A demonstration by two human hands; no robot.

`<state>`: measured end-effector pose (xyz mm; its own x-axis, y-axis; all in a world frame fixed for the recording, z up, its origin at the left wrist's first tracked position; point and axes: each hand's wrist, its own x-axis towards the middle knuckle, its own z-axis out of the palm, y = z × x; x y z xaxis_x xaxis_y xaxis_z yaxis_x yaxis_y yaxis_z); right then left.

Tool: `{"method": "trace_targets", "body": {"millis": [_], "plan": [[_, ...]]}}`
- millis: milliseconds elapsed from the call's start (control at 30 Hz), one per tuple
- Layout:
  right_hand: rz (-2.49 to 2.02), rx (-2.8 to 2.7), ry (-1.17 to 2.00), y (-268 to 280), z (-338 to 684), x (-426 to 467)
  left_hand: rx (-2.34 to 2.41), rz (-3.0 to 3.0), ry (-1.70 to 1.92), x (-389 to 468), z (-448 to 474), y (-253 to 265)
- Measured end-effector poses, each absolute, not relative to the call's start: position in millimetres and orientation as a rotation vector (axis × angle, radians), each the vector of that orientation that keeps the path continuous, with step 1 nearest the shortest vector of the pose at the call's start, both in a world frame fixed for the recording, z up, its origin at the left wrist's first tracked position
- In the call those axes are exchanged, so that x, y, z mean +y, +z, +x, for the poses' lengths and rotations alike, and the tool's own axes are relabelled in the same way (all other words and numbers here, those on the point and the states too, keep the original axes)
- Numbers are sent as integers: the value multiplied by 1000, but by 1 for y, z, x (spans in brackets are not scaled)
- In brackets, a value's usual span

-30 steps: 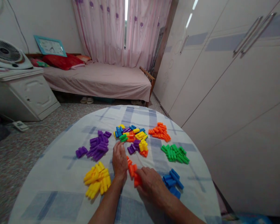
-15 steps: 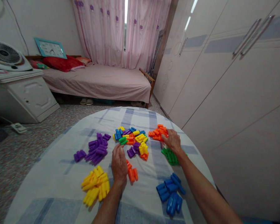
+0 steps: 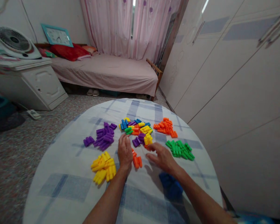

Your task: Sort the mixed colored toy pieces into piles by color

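Small orange blocks [image 3: 137,162] lie on the checked tablecloth [image 3: 140,194], just beside the left hand [image 3: 125,152] and between both hands. They are smooth, glossy and tube-like, partly hidden by that hand; whether its straight fingers grasp any, I cannot tell. The right hand [image 3: 162,157] has its fingers loosely spread, released, near yellow blocks [image 3: 148,139].
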<state>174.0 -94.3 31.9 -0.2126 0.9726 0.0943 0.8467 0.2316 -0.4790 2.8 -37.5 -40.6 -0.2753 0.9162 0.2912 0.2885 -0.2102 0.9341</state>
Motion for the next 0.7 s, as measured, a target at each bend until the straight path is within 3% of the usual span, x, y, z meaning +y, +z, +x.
{"method": "trace_targets", "body": {"millis": [400, 567, 700], "plan": [[-1842, -2229, 283, 3, 112, -118, 1480, 1454, 1527, -34, 0, -48], [-1757, -2091, 381, 13, 152, -106, 1489, 1428, 1522, -35, 1, -48], [-1858, -1757, 144, 31, 219, -62, 1475, 1403, 1534, -36, 2, -46]]}}
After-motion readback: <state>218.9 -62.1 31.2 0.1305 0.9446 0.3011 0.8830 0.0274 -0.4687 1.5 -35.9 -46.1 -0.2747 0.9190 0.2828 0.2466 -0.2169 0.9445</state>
